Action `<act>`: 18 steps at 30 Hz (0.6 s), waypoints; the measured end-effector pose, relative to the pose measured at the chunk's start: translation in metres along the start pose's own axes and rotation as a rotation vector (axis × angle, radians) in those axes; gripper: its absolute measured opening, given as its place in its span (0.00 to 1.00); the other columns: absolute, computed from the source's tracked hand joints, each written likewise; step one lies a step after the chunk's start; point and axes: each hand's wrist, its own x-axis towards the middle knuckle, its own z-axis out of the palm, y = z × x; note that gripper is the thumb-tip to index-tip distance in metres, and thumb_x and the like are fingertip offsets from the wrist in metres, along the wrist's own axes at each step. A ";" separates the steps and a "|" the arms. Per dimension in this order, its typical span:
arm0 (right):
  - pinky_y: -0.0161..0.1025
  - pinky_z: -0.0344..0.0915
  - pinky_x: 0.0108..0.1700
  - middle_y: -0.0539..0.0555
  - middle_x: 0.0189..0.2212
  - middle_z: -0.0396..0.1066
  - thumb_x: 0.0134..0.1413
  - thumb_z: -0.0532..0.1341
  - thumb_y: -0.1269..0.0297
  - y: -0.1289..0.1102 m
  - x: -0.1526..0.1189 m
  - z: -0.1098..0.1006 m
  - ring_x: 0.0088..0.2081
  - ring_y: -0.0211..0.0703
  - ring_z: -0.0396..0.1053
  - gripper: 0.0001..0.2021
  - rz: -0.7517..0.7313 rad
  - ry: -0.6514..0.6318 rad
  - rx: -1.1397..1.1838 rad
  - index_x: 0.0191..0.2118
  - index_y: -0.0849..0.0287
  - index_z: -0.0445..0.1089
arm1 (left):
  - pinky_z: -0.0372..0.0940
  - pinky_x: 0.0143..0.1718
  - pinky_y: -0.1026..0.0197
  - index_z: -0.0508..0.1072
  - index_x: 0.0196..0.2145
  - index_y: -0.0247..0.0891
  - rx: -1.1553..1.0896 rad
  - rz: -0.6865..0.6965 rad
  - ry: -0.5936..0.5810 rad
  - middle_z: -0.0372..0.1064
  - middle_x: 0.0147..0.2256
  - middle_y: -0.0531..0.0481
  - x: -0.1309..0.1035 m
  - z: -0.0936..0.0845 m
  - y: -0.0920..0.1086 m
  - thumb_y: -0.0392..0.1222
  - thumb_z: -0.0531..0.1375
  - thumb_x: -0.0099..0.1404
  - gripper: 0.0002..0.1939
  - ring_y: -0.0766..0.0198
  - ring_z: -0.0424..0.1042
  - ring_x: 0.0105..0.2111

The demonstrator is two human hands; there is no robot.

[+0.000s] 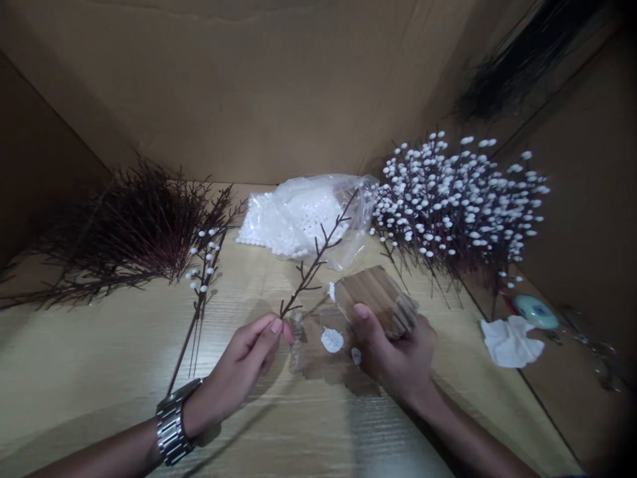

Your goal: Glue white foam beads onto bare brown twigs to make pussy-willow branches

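Observation:
My left hand (256, 345), with a metal watch (174, 421) on its wrist, pinches a bare brown twig (309, 273) near its lower end. The twig slants up and right, its side shoots carrying no beads. In my right hand (398, 362) is a brown piece of cardboard (375, 299), gripped between thumb and fingers, with a white smear (332, 292) on its left edge. Below it a flat cardboard scrap (311, 358) lies on the table, bearing a white patch (332, 340) and a smaller white spot beside my right hand.
A dark heap of bare twigs (144, 226) lies left, with white-tipped twigs (203, 265) at its edge. Behind is a clear bag of white beads (308, 212). White-tipped twigs (458, 192) fill the right, near a crumpled tissue (512, 342) and a pale green object (536, 312). Cardboard walls (239, 93) surround the table.

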 end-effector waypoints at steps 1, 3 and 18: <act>0.33 0.62 0.21 0.45 0.13 0.64 0.57 0.65 0.64 0.002 -0.001 0.001 0.16 0.36 0.64 0.16 0.044 -0.016 0.018 0.20 0.59 0.69 | 0.49 0.22 0.65 0.70 0.35 0.39 0.009 -0.002 -0.006 0.49 0.20 0.60 0.000 0.000 0.000 0.57 0.49 0.74 0.21 0.67 0.50 0.21; 0.33 0.63 0.22 0.45 0.14 0.64 0.57 0.65 0.62 0.005 -0.003 0.002 0.18 0.36 0.64 0.16 0.110 -0.045 0.053 0.20 0.59 0.69 | 0.48 0.21 0.65 0.70 0.35 0.38 0.025 -0.002 -0.020 0.48 0.20 0.60 -0.001 0.000 0.001 0.57 0.49 0.74 0.21 0.67 0.49 0.21; 0.33 0.71 0.26 0.49 0.22 0.76 0.56 0.65 0.60 -0.004 0.007 0.004 0.23 0.39 0.72 0.09 0.215 -0.008 0.174 0.29 0.59 0.77 | 0.51 0.24 0.64 0.71 0.35 0.39 0.193 0.065 -0.058 0.52 0.22 0.58 0.000 0.000 0.007 0.54 0.48 0.75 0.20 0.66 0.53 0.22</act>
